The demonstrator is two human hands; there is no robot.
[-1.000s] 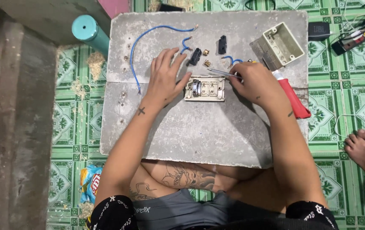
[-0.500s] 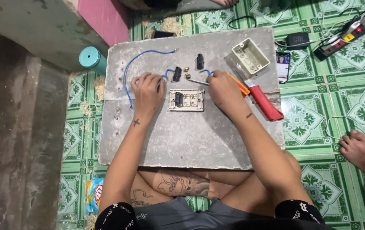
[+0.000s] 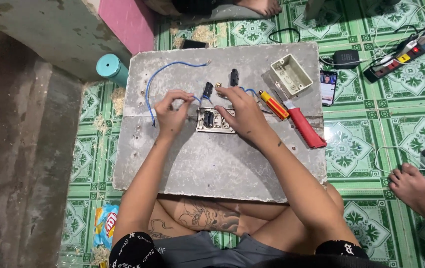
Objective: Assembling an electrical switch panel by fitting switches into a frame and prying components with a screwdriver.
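left hand [image 3: 171, 115]: fingers pinched on blue wire [image 3: 157, 79] | right hand [image 3: 245, 115]: fingers curled, grip unclear, at switch plate [image 3: 214, 121] top | plate flat mid grey slab [image 3: 212, 164] | red screwdriver [image 3: 273, 104] just right

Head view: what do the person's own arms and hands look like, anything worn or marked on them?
Both arms are bare from the black short sleeves down; the sleeve hems carry small white star and letter prints. No gloves, rings or watch show. The left hand has a small dark cross-shaped tattoo near its wrist. The right hand has small dark marks on its back and on the forearm behind it.
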